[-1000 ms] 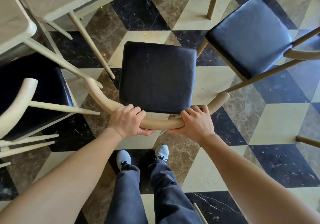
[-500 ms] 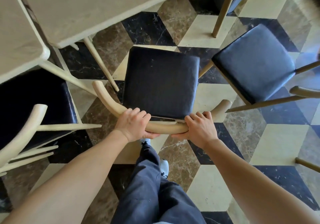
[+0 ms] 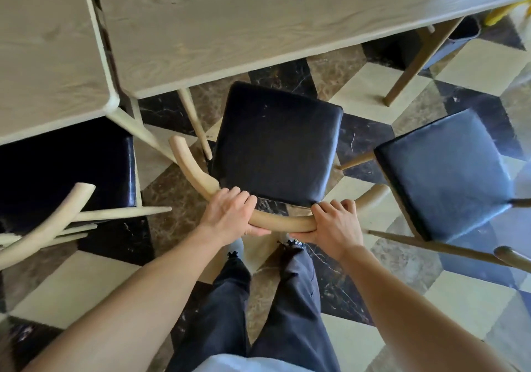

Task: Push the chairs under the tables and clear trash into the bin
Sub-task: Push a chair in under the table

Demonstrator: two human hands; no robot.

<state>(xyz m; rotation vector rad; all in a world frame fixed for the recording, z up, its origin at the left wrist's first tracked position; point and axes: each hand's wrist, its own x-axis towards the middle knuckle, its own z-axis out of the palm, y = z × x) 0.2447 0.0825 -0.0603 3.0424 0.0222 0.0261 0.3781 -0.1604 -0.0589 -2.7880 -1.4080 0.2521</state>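
In front of the wide wooden table [image 3: 258, 27], we have the middle chair [image 3: 277, 144] by its curved backrest rail [image 3: 283, 222], left hand [image 3: 230, 211] and right hand [image 3: 334, 223] both wrapped closed around it. Its seat front sits just short of the table edge. We should push level and straight, keeping clear of the table leg [image 3: 195, 124] beside the seat's left corner and of the neighbouring chair [image 3: 445, 170] on the right.

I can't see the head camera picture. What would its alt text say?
Both hands, left hand and right hand, grip the curved wooden backrest of a black-cushioned chair facing a pale wooden table. Similar chairs stand at left and right on a checkered marble floor.
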